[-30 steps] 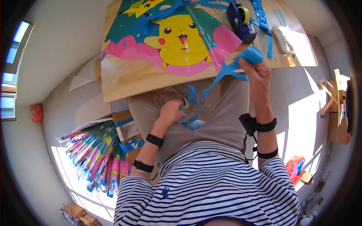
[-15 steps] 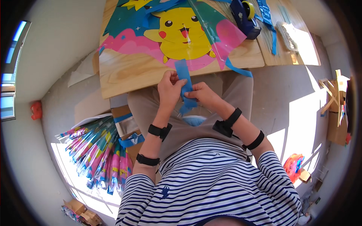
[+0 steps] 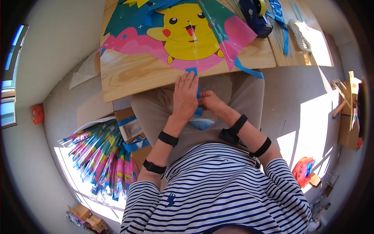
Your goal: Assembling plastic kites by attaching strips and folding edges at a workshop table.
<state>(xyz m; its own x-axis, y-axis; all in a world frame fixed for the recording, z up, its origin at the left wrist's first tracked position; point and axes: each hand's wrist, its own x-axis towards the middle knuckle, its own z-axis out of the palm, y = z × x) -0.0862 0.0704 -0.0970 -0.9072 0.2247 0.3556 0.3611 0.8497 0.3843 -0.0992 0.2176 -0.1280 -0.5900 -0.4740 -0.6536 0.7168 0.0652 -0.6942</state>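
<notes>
A blue ribbon-like strip (image 3: pixel 191 71) runs from the lower edge of a printed plastic kite sheet (image 3: pixel 189 43) down over the table's front edge. My left hand (image 3: pixel 184 95) lies palm down over the strip, its fingers stretched toward the sheet; part of the strip is hidden beneath it. Just to the right, my right hand (image 3: pixel 212 102) pinches the strip lower down, above my lap. The sheet shows a yellow cartoon creature on pink and green and lies flat on the wooden table (image 3: pixel 128 74). Another blue strip (image 3: pixel 249 71) hangs from its right corner.
A dark blue tape dispenser (image 3: pixel 255 19) stands right of the sheet, near thin rods and a clear plastic box (image 3: pixel 300 35). Folded colourful kites (image 3: pixel 103 156) lie on the floor at left, beside an open cardboard box (image 3: pixel 130 126). A red bag (image 3: pixel 303 171) sits at right.
My left hand has gone from pinching the strip to lying flat over it, farther forward. The strip's upper end now shows just beyond its fingertips. My right hand has shifted slightly right, still pinching.
</notes>
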